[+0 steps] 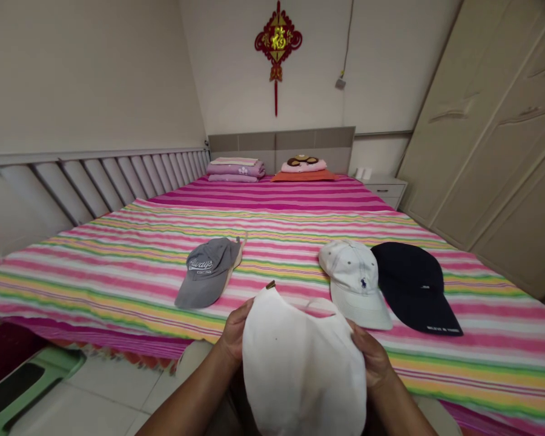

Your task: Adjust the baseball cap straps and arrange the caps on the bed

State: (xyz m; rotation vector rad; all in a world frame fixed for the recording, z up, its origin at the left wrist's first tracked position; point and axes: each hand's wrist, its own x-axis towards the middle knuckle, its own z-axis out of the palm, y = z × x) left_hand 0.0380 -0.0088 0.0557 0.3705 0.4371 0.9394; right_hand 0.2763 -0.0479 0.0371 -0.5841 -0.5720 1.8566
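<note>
Between my two hands is a white baseball cap (304,369), held up over the near edge of the bed with its back opening and a small metal buckle toward the bed. My left hand (236,330) grips its left side, and my right hand (371,354) grips the right side; the cap hides some fingertips. Ahead to the left lies a grey cap (209,272) with white lettering. On the right a pale cap (355,281) with a small dark logo rests against a black cap (411,284), partly covering its left edge.
The caps lie on a bed with a striped sheet (131,260). Folded purple bedding (236,171) and a pink pillow (304,165) are at the headboard (281,142). A green stool (36,387) stands at lower left. A nightstand (384,188) and wardrobe (495,139) are on the right.
</note>
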